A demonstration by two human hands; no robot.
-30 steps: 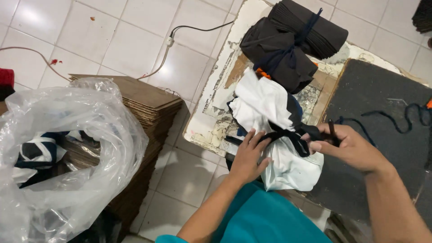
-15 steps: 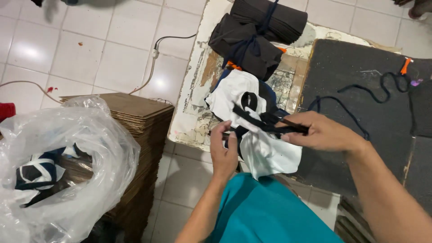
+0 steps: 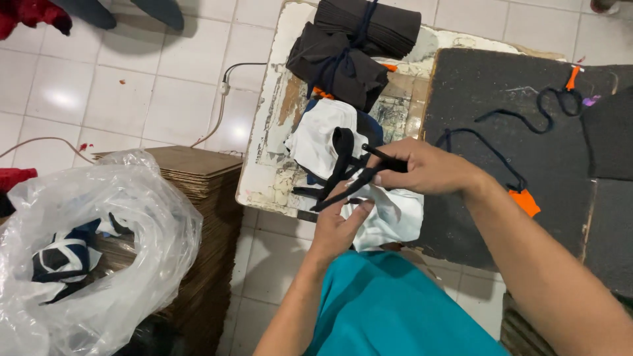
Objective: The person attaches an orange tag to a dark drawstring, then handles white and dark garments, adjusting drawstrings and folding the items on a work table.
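Your right hand (image 3: 425, 170) is closed, pinching a black fabric strap (image 3: 345, 170) looped over the folded white cloth bundle (image 3: 330, 148) on the worn, peeling table (image 3: 273, 132). Your left hand (image 3: 337, 224) grips the strap's near end, just beside the bundle.

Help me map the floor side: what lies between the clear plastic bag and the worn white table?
In the head view, a stack of brown cardboard sheets sits between the clear plastic bag and the worn white table, with a strip of white tiled floor beside it.
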